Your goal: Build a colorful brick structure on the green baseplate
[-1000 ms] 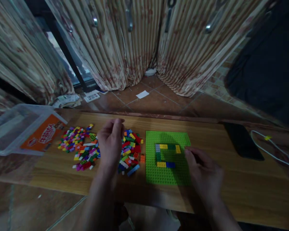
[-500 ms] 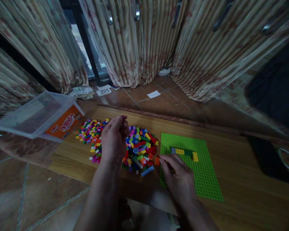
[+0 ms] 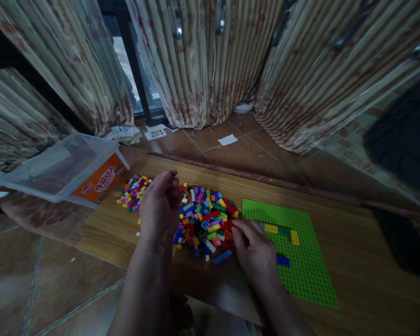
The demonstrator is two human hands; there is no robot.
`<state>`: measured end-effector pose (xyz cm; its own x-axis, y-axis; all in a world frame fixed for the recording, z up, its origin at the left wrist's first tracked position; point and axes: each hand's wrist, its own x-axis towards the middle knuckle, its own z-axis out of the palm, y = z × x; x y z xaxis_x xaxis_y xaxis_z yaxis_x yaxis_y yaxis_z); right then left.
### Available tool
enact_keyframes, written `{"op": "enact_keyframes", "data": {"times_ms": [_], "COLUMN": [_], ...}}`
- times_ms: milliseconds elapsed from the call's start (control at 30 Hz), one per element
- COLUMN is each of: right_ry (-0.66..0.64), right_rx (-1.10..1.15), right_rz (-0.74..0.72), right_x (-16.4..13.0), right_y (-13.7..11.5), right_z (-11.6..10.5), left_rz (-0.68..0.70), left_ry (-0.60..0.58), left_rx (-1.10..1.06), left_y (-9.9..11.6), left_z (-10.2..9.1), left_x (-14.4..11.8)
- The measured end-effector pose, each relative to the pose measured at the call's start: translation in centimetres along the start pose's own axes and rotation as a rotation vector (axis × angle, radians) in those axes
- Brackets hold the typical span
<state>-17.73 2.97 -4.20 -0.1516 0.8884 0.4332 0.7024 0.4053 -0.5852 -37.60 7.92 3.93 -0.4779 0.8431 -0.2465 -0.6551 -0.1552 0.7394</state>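
A home, by the look of it: striped curtains hang down to a tiled floor beside a window, and toy bricks and a green baseplate lie on a wooden desk

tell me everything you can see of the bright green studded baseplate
The bright green, flat, square-looking studded baseplate looks like plastic. It lies flat on the brown wooden table, right of the multicoloured brick pile. Near its far side runs a row including yellow and dark green bricks, with another yellow piece at the right end; a blue brick sits nearer. The right hand hides its near left part; whether they touch is unclear.
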Motion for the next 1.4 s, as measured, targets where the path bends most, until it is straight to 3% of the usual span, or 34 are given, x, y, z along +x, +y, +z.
{"op": "enact_keyframes", "data": {"times_ms": [300, 900, 1100, 1400], "right_ry": [0.033, 0.046, 0.087, 0.115], "right_rx": [0.007, 0.011, 0.06, 0.1], "right_rz": [0.014, 0.007, -0.051, -0.096], "right_x": [0.1, -0.5, -0.2, -0.4], "right_y": [0.0, -0.1, -1.6, -3.3], "right_z": [0.0, 0.0, 0.9, 1.9], "left_rz": [-0.008, 0.122, 0.212, 0.163], "left_ry": [0.104, 0.208, 0.243, 0.296], "left_rx": [-0.217, -0.385, -0.332, -0.371], "left_y": [1.9, 5.2, 6.1, 6.8], "left_z": [-1.3, -4.2, -5.4, -5.4], "left_x": [1.3, 2.1, 2.3, 2.2]}}
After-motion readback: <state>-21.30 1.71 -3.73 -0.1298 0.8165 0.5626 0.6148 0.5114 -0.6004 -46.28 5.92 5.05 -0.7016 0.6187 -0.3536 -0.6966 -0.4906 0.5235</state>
